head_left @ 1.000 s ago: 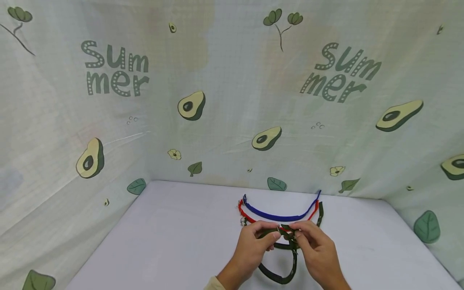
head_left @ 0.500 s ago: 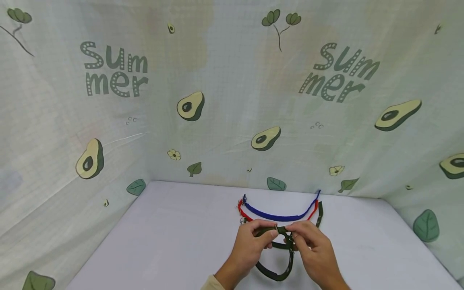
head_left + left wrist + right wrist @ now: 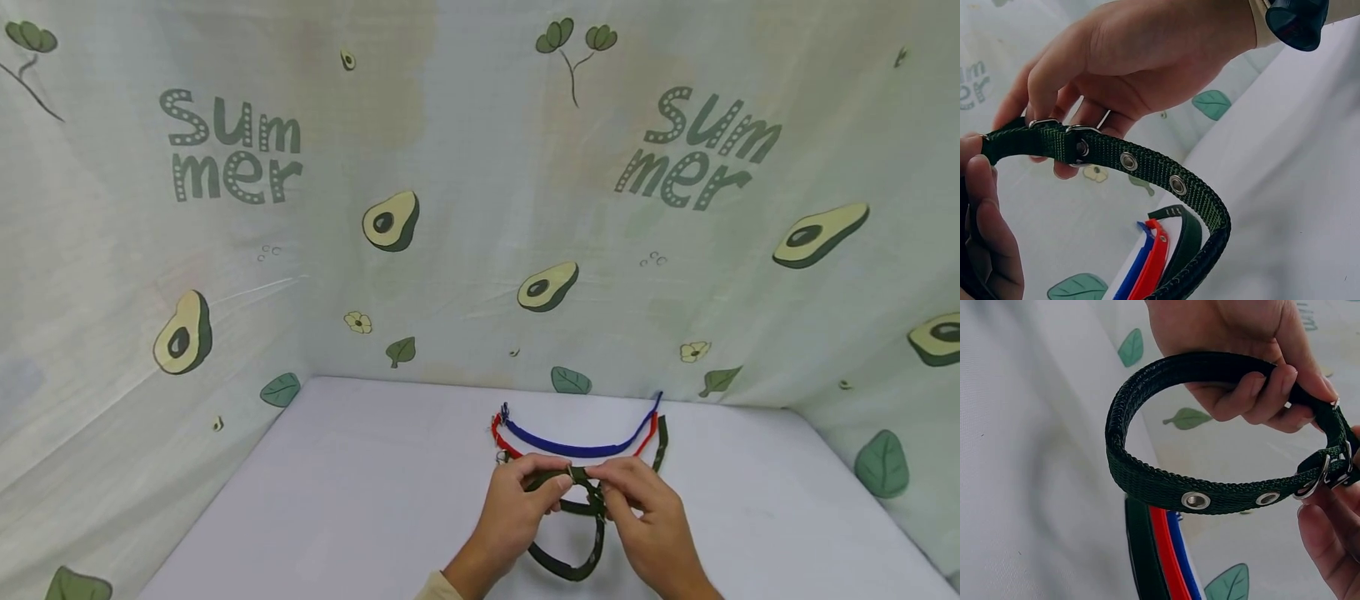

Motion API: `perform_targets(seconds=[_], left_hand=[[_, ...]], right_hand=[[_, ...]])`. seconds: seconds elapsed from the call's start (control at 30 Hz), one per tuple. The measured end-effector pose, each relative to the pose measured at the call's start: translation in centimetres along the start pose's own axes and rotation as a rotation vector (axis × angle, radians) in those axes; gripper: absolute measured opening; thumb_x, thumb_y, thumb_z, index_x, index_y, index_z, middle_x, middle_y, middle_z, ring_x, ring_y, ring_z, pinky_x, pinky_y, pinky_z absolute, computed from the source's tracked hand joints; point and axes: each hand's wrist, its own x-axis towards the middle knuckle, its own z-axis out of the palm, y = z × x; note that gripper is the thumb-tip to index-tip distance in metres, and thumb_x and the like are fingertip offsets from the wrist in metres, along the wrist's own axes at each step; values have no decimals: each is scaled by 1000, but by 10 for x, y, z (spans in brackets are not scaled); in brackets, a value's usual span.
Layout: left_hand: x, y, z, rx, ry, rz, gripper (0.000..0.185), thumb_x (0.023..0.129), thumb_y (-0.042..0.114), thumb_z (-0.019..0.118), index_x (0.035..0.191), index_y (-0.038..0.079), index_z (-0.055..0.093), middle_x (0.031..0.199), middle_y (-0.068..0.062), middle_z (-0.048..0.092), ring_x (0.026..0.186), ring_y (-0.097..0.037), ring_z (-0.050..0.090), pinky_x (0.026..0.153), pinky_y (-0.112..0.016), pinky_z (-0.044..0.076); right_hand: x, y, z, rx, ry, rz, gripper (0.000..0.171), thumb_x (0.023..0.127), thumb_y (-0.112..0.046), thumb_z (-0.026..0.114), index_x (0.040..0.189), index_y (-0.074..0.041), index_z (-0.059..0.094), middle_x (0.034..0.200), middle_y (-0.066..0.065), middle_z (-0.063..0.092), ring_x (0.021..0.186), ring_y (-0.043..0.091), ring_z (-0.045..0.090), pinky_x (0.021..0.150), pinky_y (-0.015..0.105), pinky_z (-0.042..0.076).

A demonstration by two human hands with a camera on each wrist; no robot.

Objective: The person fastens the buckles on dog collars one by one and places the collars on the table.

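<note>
A dark green dog collar with metal eyelets hangs as a loop between both hands above the table. My left hand pinches one stretch of its webbing near a metal fitting. With thumb and fingers, my right hand grips the collar at the metal buckle, beside the D-ring. In the left wrist view the right hand lies behind the webbing. In the right wrist view the left hand shows through the loop. Fingers partly cover the buckle.
On the white table, a blue collar lies farthest back. A red collar curves just in front of it. Another dark green collar lies nearest, partly hidden by the hands. A printed cloth stands behind.
A loose strap piece that stuck up between the hands now lies flatter at the fingertips. The right hand and the hanging loop have shifted slightly left. Both hands keep hold of the collar.
</note>
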Motion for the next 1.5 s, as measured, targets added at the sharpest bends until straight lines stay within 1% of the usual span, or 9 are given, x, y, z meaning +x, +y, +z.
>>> perform_targets(seconds=[0.33, 0.63, 0.83, 0.93, 1.07, 1.17, 1.27, 1.37, 1.5], left_hand=[[0, 0, 1, -21, 12, -28, 19, 93, 18, 73, 109, 8, 74, 98, -4, 68, 75, -17, 61, 71, -25, 53], [2, 0, 1, -9, -18, -4, 21, 94, 20, 72, 112, 9, 73, 100, -3, 69, 75, -17, 63, 73, -32, 56], [2, -1, 1, -34, -31, -14, 24, 93, 20, 73, 113, 7, 73, 101, -4, 70, 74, -17, 63, 70, -26, 55], [1, -1, 1, -39, -26, -35, 26, 93, 21, 74, 114, 7, 72, 101, -4, 70, 74, -17, 63, 70, -26, 55], [1, -1, 1, -45, -19, -51, 28, 93, 23, 74, 115, 7, 72, 101, -4, 70, 75, -18, 64, 72, -28, 56], [1, 0, 0, -52, -20, -59, 28, 93, 23, 74, 116, 7, 71, 100, -5, 71, 75, -18, 63, 72, -28, 56], [1, 2, -1, -61, -24, -63, 28, 93, 23, 73, 116, 7, 71, 99, -5, 71, 75, -17, 63, 72, -28, 56], [1, 3, -1, -76, -30, -59, 30, 94, 23, 72, 116, 4, 70, 99, -6, 70, 75, -16, 63, 70, -26, 55], [2, 2, -3, -97, -28, -55, 29, 94, 21, 71, 116, 2, 70, 97, -7, 70, 73, -15, 62, 66, -24, 54]], right_hand=[[0, 0, 0, -5, -15, 3, 42, 89, 14, 63, 107, -22, 76, 100, -9, 65, 87, 7, 60, 68, 17, 53], [0, -1, 3, -17, 26, 8, 40, 88, 14, 64, 107, -19, 77, 99, -5, 65, 85, 9, 60, 68, 15, 52], [-3, -4, 4, -11, 52, 18, 40, 88, 15, 64, 108, -17, 77, 101, -5, 65, 87, 9, 63, 70, 14, 53], [-3, -6, 4, -6, 51, 48, 36, 88, 13, 66, 110, -15, 75, 102, -4, 67, 83, 9, 66, 70, 16, 54], [-2, -10, 5, -27, 59, 134, 28, 90, 5, 70, 112, -12, 71, 102, -3, 70, 80, 8, 69, 70, 17, 55], [-2, -12, 6, -39, 71, 200, 22, 92, 0, 70, 112, -10, 69, 101, -1, 71, 82, 7, 70, 70, 17, 55], [-3, -11, 7, -22, 73, 226, 19, 93, -3, 70, 111, -9, 68, 102, 0, 71, 85, 7, 70, 71, 17, 55], [-4, -8, 9, 9, 74, 210, 19, 93, -2, 70, 110, -10, 68, 100, -1, 70, 84, 7, 69, 70, 17, 55], [-5, -5, 12, 46, 63, 152, 30, 86, 3, 75, 111, -11, 68, 99, -1, 70, 80, 8, 68, 65, 20, 55]])
